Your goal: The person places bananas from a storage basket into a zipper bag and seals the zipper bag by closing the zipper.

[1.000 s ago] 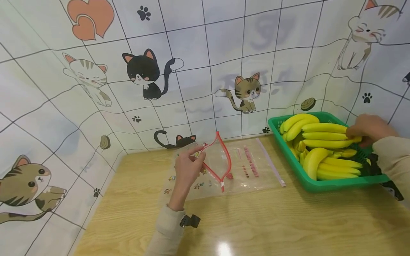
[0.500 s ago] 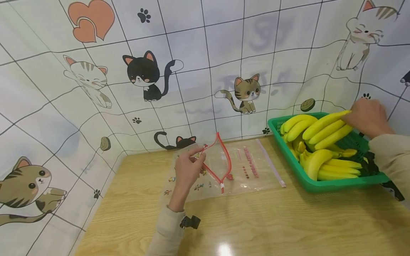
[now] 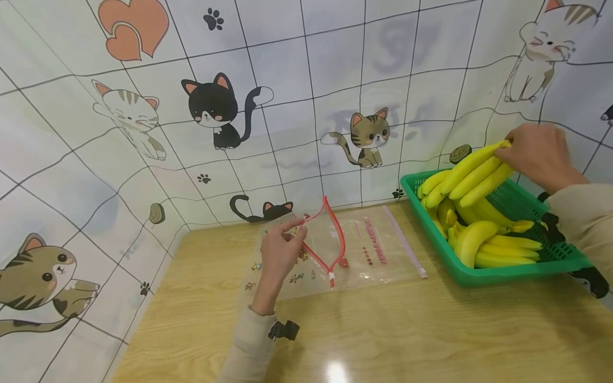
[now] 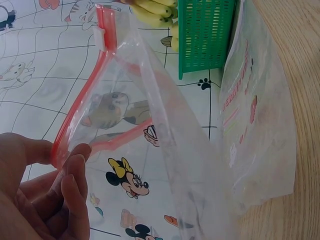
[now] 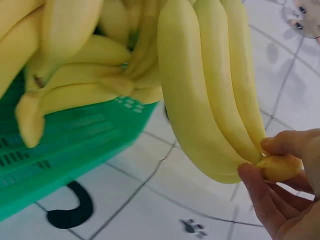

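Observation:
By its stem end, my right hand grips a bunch of bananas, tilted above the green basket. In the right wrist view three bananas of that bunch show side by side, the thumb and fingers pinched at the stem. My left hand pinches the red zip edge of a clear zip bag between thumb and fingers. The bag's mouth gapes wide, and cartoon prints show on its film in the left wrist view. More bananas lie in the basket.
A second clear bag with a lilac zip strip and pink print lies flat between the open bag and the basket. Wood-grain table runs in front. A cat-patterned wall covering rises behind and at the left.
My right hand has lifted the bunch of bananas from the basket's right side, up and slightly left, and the bunch has tilted stem up. The left hand has stayed at the bag's edge.

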{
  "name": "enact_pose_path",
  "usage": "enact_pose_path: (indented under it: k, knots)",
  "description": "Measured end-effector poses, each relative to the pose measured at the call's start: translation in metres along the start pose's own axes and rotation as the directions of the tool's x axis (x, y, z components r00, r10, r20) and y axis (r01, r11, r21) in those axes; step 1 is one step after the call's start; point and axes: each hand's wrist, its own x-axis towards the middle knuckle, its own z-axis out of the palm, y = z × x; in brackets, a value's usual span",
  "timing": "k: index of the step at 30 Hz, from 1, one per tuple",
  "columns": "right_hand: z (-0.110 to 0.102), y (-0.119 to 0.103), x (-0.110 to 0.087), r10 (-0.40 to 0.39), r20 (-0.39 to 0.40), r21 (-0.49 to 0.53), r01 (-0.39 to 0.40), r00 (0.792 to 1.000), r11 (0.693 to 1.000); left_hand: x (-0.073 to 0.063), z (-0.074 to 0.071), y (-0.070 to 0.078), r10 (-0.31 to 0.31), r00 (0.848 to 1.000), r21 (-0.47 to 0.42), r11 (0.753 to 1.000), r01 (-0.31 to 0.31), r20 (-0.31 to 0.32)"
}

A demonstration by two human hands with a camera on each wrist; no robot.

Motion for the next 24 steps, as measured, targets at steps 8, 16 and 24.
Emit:
enact_pose_path:
  k: [8,16,24]
  knots:
    - [-0.018,-0.040,0.008,-0.097,-0.025,-0.012,0.097,0.995,0.995,0.001,-0.001,-0.002,0.006,1.000,-0.005,1.000,-0.006,-0.002]
    - [-0.023,-0.092,0.005,-0.221,-0.127,0.059,0.230,0.967,0.971,0.002,0.001,0.001,-0.004,1.000,0.006,1.000,0.004,0.001]
    - [-0.016,-0.147,-0.012,-0.282,-0.205,0.191,0.321,0.937,0.927,-0.001,0.000,0.001,0.001,1.000,-0.011,1.000,-0.001,-0.005]
